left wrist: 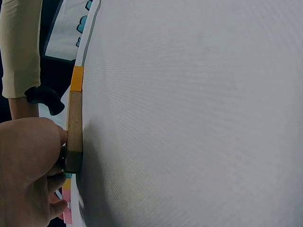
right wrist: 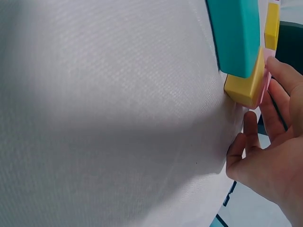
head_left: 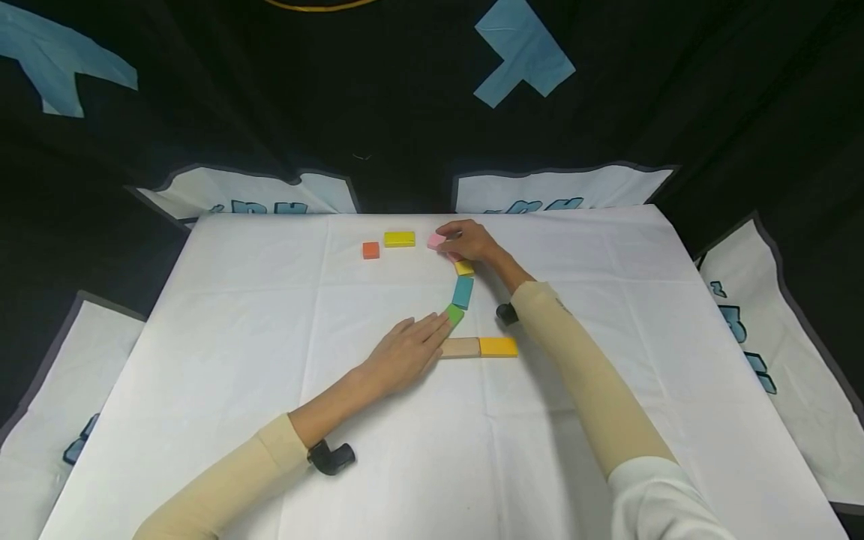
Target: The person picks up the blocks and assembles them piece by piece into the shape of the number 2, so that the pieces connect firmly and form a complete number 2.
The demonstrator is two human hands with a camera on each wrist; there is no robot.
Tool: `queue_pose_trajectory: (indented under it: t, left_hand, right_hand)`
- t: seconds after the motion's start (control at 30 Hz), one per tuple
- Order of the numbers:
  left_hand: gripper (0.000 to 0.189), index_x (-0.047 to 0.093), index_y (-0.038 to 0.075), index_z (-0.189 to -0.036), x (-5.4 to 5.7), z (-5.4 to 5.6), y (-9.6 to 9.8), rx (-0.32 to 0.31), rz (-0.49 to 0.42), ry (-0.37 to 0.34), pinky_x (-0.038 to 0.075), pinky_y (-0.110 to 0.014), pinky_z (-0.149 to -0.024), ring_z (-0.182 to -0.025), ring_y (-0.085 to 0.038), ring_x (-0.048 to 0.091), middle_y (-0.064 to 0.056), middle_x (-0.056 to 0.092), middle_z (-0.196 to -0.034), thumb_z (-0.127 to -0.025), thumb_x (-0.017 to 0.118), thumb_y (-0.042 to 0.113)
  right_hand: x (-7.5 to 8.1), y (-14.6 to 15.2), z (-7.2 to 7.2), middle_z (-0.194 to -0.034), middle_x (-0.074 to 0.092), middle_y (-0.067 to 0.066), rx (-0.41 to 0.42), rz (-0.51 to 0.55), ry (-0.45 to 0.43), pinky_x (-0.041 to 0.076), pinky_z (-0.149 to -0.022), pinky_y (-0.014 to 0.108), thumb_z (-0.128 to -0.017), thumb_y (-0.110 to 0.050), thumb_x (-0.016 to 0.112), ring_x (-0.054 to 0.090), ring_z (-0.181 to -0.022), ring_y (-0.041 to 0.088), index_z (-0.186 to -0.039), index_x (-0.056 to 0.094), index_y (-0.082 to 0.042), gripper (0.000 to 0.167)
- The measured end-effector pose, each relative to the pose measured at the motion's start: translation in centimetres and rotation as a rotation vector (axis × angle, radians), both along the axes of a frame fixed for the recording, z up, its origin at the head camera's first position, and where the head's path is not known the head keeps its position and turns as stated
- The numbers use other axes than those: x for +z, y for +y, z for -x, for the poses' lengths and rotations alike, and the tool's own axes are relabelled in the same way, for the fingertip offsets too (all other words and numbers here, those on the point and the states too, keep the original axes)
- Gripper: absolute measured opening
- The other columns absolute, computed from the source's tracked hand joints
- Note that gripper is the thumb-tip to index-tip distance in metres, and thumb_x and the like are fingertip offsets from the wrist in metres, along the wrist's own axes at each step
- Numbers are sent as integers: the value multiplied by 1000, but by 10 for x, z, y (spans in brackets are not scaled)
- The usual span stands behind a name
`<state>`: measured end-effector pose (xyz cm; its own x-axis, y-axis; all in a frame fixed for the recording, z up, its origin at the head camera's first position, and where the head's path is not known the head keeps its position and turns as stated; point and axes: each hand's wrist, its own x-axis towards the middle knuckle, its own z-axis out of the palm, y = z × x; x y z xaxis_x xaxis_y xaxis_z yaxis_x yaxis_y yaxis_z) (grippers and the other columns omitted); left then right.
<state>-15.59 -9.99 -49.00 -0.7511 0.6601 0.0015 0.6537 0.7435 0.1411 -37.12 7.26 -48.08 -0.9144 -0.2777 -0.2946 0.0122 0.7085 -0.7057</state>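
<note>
My right hand [head_left: 469,241] pinches a pink block [head_left: 436,241] at the far end of a curving row of blocks. Behind it in the row come another pink piece, partly hidden by the fingers, a small yellow block [head_left: 464,268], a teal block [head_left: 462,293] and a green block [head_left: 455,313]. With fingers extended, my left hand [head_left: 408,352] lies at the near end, its fingertips at the green block. Beside those fingers is a plain wooden block [head_left: 461,347], end to end with an amber block [head_left: 498,346]. The left wrist view shows the wooden block [left wrist: 75,118] close beside the hand.
A yellow block [head_left: 400,239] and an orange-red cube [head_left: 370,250] lie left of the right hand, near the far edge of the white-covered table [head_left: 236,337]. Black curtains [head_left: 304,97] hang behind. Each wrist carries a small black camera [head_left: 332,457].
</note>
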Motion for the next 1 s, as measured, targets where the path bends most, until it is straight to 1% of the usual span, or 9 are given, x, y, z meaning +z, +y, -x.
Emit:
queue_pose_trajectory:
  t: [0.1,0.23,0.33,0.47,0.6,0.8,1.0]
  left_hand:
    - [54,35,7,-155,0,0,0,0,0,0,30,-48,-115,-146,-24,30,-7,30,-161,-108,44,30]
    - [54,34,7,-155,0,0,0,1,2,-2,29,-48,-115,-146,-24,29,-7,30,-161,-108,44,30]
    - [54,34,8,-156,0,1,0,4,4,-3,29,-48,-115,-146,-24,29,-7,30,-161,-108,43,31]
    - [54,34,8,-156,0,1,0,6,3,0,29,-47,-115,-146,-23,30,-7,30,-161,-108,43,31]
    - [53,35,7,-155,0,0,0,6,-1,-1,30,-48,-115,-146,-24,30,-7,30,-161,-108,44,30]
    - [53,35,7,-155,0,0,0,6,1,1,30,-47,-115,-146,-23,30,-6,31,-161,-108,44,31]
    - [54,35,7,-155,-1,0,0,6,-3,1,29,-47,-115,-146,-23,30,-7,31,-161,-108,44,31]
  right_hand:
    - [0,-1,0,-137,56,4,-1,-6,2,52,-87,30,-95,-29,69,52,-110,23,-136,64,-21,42]
    - [0,0,1,-138,55,4,11,-4,6,51,-88,31,-96,-28,69,51,-110,23,-137,64,-20,42]
    - [-1,1,0,-137,56,5,14,5,15,51,-87,31,-96,-27,68,51,-109,23,-136,64,-20,41]
    - [-1,1,0,-136,55,5,3,12,11,51,-86,30,-97,-27,68,51,-108,23,-136,65,-21,40]
    - [1,2,-1,-139,53,5,-8,16,-9,50,-89,31,-97,-26,67,50,-112,23,-135,65,-21,38]
    - [3,4,-1,-142,52,6,15,15,-12,49,-94,32,-98,-25,65,48,-116,24,-137,64,-20,39]
    - [1,6,0,-144,51,6,5,44,-20,45,-100,36,-99,-25,64,47,-119,24,-136,64,-19,38]
